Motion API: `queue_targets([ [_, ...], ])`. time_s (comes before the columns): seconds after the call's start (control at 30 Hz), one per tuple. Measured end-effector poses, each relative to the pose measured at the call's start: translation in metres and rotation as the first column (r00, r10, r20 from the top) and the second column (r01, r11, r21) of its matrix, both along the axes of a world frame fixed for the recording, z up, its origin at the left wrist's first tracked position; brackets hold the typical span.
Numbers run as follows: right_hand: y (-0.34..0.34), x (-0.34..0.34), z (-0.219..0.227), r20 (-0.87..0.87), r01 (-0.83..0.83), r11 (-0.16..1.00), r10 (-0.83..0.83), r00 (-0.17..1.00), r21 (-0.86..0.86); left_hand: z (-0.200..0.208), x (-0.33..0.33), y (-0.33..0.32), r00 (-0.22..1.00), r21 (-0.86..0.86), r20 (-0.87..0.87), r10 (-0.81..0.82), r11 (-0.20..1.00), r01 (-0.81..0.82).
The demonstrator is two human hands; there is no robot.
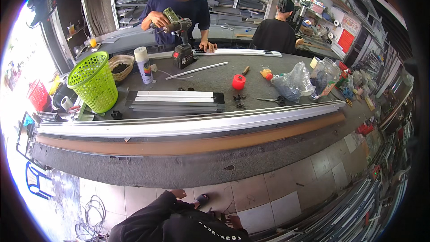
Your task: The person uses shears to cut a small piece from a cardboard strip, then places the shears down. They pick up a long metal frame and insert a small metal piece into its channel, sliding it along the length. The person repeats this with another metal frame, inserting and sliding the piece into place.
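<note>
My left hand hangs in front of my dark top, just off the table's near edge and over the tiled floor. It touches nothing that I can see, and its fingers are too small and foreshortened to read. Lower down, my right hand shows beside my body with its fingers somewhat apart and nothing visible in them. Nearest to my hands is the grey carpeted worktable. Along its near side lie long white aluminium profiles and a brown strip. Shorter white and grey profiles are stacked behind them.
Across the table a person holds a cordless drill over a white profile; another person faces away. A green basket, spray can, red tape roll, scissors and plastic bags stand about. Metal lengths lie at right.
</note>
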State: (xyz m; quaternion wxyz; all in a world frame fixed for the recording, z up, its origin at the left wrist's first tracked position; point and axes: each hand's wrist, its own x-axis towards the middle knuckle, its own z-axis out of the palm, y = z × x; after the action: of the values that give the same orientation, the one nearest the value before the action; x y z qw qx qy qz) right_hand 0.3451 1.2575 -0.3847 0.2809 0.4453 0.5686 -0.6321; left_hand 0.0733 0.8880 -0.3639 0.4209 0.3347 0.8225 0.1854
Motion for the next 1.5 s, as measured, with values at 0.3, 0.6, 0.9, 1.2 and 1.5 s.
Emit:
queue_targets([
  [0.3, 0.021, 0.04, -0.082, 0.045, 0.126, 0.979, -0.12, 0.992, -0.162, 0.007, 0.008, -0.003, 0.999, -0.176, -0.042, 0.007, 0.984, -0.014],
  [0.6, 0.035, 0.045, -0.13, 0.027, 0.105, 0.968, -0.101, 0.994, -0.227, 0.018, 0.014, -0.004, 0.999, -0.193, -0.029, 0.016, 0.981, -0.021],
  [0.9, 0.005, 0.022, -0.039, 0.053, 0.031, 0.992, -0.025, 0.998, -0.122, 0.021, 0.021, 0.0, 0.999, -0.18, -0.029, -0.024, 0.984, 0.019],
  [1.2, 0.025, 0.028, 0.004, -0.626, -0.487, 0.873, 0.396, 0.672, 0.03, 0.069, 0.043, 0.059, 0.672, -0.345, -0.383, -0.634, 0.773, 0.533],
  [1.5, 0.044, -0.13, 0.43, -0.742, -0.76, 0.576, 0.642, 0.195, 0.299, 0.444, 0.026, 0.193, 0.915, 0.414, -0.055, -0.399, 0.825, 0.385],
])
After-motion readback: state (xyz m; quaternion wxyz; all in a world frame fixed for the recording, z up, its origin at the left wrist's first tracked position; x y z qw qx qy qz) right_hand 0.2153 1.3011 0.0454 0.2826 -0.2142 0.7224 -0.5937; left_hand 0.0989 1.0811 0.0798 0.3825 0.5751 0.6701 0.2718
